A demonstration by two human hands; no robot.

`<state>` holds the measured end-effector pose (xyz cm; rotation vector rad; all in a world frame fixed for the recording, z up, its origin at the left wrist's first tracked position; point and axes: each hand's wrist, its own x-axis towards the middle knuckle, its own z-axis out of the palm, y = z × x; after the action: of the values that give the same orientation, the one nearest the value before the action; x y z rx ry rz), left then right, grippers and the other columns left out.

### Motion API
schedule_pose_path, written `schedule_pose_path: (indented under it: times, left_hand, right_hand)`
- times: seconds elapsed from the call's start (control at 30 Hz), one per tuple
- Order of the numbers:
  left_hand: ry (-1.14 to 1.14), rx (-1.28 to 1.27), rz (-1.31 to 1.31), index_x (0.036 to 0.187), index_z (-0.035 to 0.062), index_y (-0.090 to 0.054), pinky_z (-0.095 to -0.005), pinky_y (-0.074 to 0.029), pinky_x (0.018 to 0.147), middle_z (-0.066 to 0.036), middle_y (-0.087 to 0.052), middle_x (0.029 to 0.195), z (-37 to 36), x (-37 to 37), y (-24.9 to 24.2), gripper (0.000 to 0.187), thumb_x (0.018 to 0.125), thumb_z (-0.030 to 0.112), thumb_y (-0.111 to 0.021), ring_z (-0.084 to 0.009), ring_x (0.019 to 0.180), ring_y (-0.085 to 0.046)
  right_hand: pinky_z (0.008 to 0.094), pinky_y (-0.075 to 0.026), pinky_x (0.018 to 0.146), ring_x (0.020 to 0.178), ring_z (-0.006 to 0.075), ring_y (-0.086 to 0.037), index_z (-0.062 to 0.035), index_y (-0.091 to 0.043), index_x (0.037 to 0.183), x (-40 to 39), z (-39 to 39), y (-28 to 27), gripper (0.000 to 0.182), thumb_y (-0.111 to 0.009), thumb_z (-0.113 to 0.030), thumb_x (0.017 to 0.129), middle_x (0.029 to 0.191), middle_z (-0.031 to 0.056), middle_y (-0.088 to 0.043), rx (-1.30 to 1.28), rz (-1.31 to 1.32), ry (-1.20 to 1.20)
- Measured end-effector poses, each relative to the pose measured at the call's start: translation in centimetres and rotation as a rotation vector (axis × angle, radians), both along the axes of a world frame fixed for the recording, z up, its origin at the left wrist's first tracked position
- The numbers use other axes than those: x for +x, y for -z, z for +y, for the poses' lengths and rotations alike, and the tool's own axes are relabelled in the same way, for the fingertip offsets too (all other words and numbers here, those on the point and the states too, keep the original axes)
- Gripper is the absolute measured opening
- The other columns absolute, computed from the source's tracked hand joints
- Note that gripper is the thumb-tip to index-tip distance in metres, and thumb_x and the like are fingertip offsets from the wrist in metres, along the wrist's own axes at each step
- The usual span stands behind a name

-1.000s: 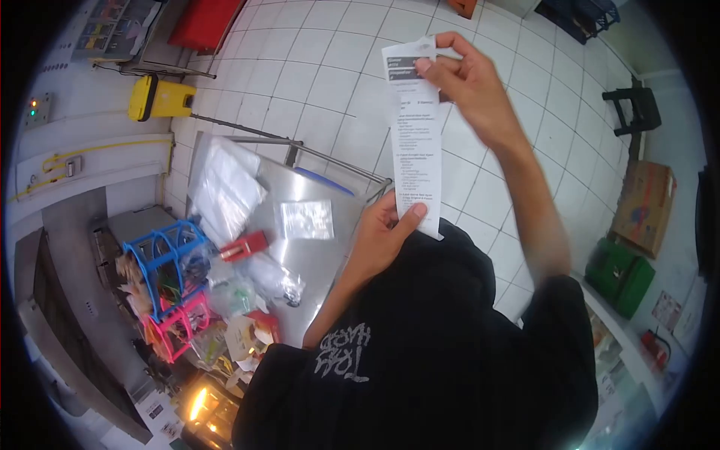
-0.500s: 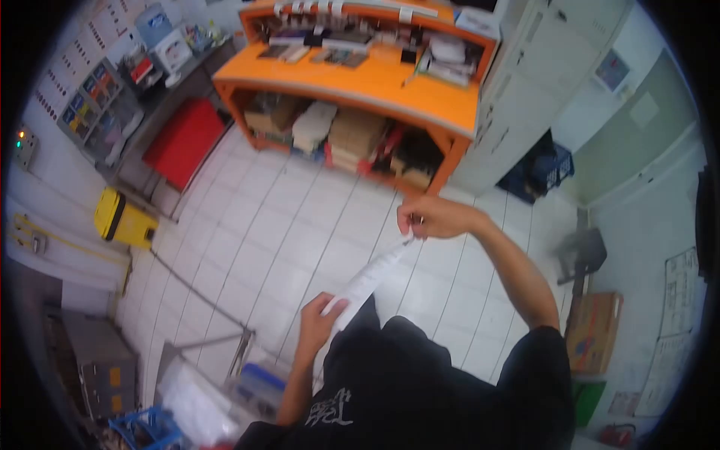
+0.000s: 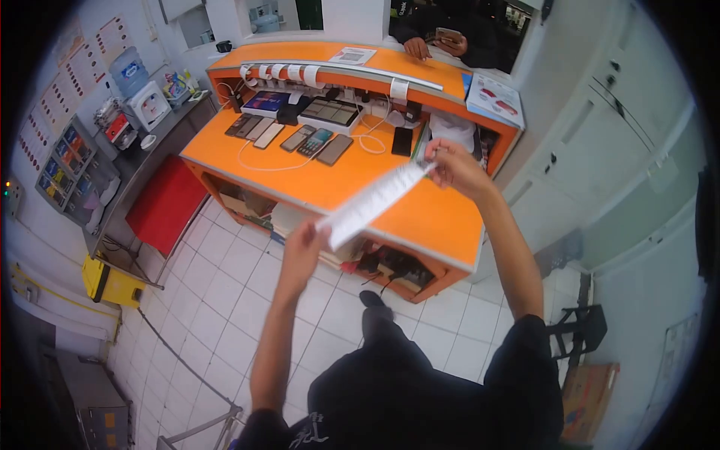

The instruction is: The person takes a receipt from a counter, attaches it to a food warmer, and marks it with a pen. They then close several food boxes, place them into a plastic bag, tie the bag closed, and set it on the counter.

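A long white strip of paper [image 3: 379,201] with faint print, blurred by motion, stretches slantwise between my two hands above the front edge of the orange counter [image 3: 247,169]. My left hand [image 3: 301,253] pinches its lower end. At the upper end, the fingers of my right hand [image 3: 459,169] are closed on it. Several phones [image 3: 334,150] lie on the counter beyond the paper. A dark phone [image 3: 402,141] rests just left of my right hand, and a tablet on a box [image 3: 330,112] stands further back.
Across the raised ledge, another person's hands [image 3: 448,45] hold a phone. Grey lockers [image 3: 570,142] stand at the right, with a dark stool [image 3: 581,330] below. To the left are a red panel [image 3: 169,214], a yellow bin [image 3: 112,281] and a water dispenser [image 3: 146,101].
I have come closer to the orange counter, and the view has tilted up to show the ledge and the other person. Both hands have risen with the paper, which is now over the counter's edge.
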<state>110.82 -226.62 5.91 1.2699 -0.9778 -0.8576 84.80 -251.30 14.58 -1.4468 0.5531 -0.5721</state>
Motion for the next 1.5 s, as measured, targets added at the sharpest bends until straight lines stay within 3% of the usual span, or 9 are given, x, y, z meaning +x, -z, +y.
schedule_pose_path:
  times: [0.3,0.37,0.7,0.8,0.87,1.07,1.3,1.43,1.5]
  left_hand:
    - [0.129,0.196,0.012,0.084,0.0107,-0.06,-0.025,-0.035,0.055,0.003,-0.053,0.07,-43.1,9.8,-7.1,0.016,0.089,0.025,-0.066,-0.0084,0.06,-0.046]
    - [0.026,0.282,-0.004,0.098,0.0066,-0.066,-0.0283,-0.044,0.065,-0.001,-0.057,0.088,-49.6,9.8,-7.9,0.022,0.089,0.027,-0.066,-0.0114,0.076,-0.051]
    - [-0.041,0.338,-0.35,0.115,0.0116,-0.068,-0.0392,-0.05,0.086,-0.008,-0.066,0.108,-66.1,10.7,-6.7,0.038,0.089,0.038,-0.067,-0.0243,0.094,-0.062]
    - [-0.096,0.233,-0.875,0.11,0.0093,-0.07,-0.0424,-0.052,0.085,-0.014,-0.069,0.109,-68.3,10.6,-5.4,0.035,0.089,0.037,-0.066,-0.0326,0.103,-0.065]
    - [-0.161,0.234,-1.07,0.106,0.007,-0.067,-0.0453,-0.052,0.087,-0.016,-0.071,0.105,-69.8,10.2,-4.2,0.029,0.09,0.03,-0.066,-0.0328,0.101,-0.068]
    - [-0.234,0.173,-1.118,0.117,0.0115,-0.059,-0.0485,-0.047,0.093,-0.018,-0.061,0.117,-67.7,8.5,-3.9,0.028,0.095,0.03,-0.06,-0.0377,0.112,-0.059]
    - [-0.59,-0.353,-0.718,0.115,0.0015,-0.06,-0.0365,-0.047,0.089,-0.012,-0.063,0.105,-53.1,10.0,-2.6,0.024,0.094,0.014,-0.061,-0.0243,0.1,-0.06]
    - [-0.87,0.077,-0.593,0.111,-0.0017,-0.06,-0.0346,-0.046,0.092,-0.011,-0.06,0.103,-32.3,12.4,11.1,0.02,0.096,0.012,-0.06,-0.0214,0.1,-0.057]
    - [-1.0,0.396,-0.416,0.108,-0.0009,-0.06,-0.0328,-0.046,0.085,-0.009,-0.061,0.098,-16.3,12.0,24.7,0.018,0.098,0.013,-0.056,-0.018,0.094,-0.056]
  right_hand:
    - [0.023,-0.048,0.053,0.063,0.0131,-0.061,-0.0037,-0.056,0.103,1.8,-33.4,0.3,0.011,-0.06,-0.011,0.096,0.079,0.0068,-0.063,0.075,-0.117,0.331]
    - [0.0241,-0.049,0.054,0.066,0.0153,-0.062,-0.0023,-0.054,0.102,2.1,-37.0,0.7,0.012,-0.06,-0.008,0.095,0.081,0.0091,-0.063,0.136,-0.165,0.483]
    - [0.0254,-0.049,0.056,0.065,0.0147,-0.061,-0.0038,-0.049,0.106,3.6,-43.5,2.5,0.016,-0.058,-0.004,0.092,0.081,0.0118,-0.064,0.101,-0.22,0.645]
    - [0.0324,-0.053,0.061,0.068,0.0214,-0.066,-0.0047,-0.048,0.113,4.6,-42.4,2.7,0.026,-0.059,-0.006,0.09,0.08,0.0177,-0.066,-0.198,0.222,0.813]
    - [0.0415,-0.055,0.069,0.074,0.033,-0.069,-0.0067,-0.054,0.114,4.6,-41.9,4.0,0.027,-0.06,-0.013,0.088,0.081,0.023,-0.067,-0.826,0.686,0.794]
    - [0.0464,-0.054,0.079,0.086,0.0408,-0.068,-0.0065,-0.068,0.092,5.8,-40.6,2.8,0.018,-0.061,-0.023,0.088,0.086,0.0233,-0.07,-0.774,0.783,0.814]
    - [0.0451,-0.055,0.079,0.086,0.0395,-0.069,-0.0035,-0.068,0.092,5.4,-41.0,2.8,0.023,-0.065,-0.025,0.086,0.087,0.0218,-0.071,-0.787,0.868,0.81]
    - [0.0444,-0.055,0.079,0.089,0.0386,-0.07,-0.0038,-0.07,0.09,5.8,-40.2,1.3,0.026,-0.067,-0.028,0.084,0.09,0.0203,-0.072,-0.764,0.998,0.78]
    - [0.0443,-0.055,0.08,0.09,0.0384,-0.07,-0.0041,-0.071,0.09,5.7,-40.6,1.6,0.027,-0.068,-0.029,0.083,0.092,0.0198,-0.072,-0.719,1.025,0.748]
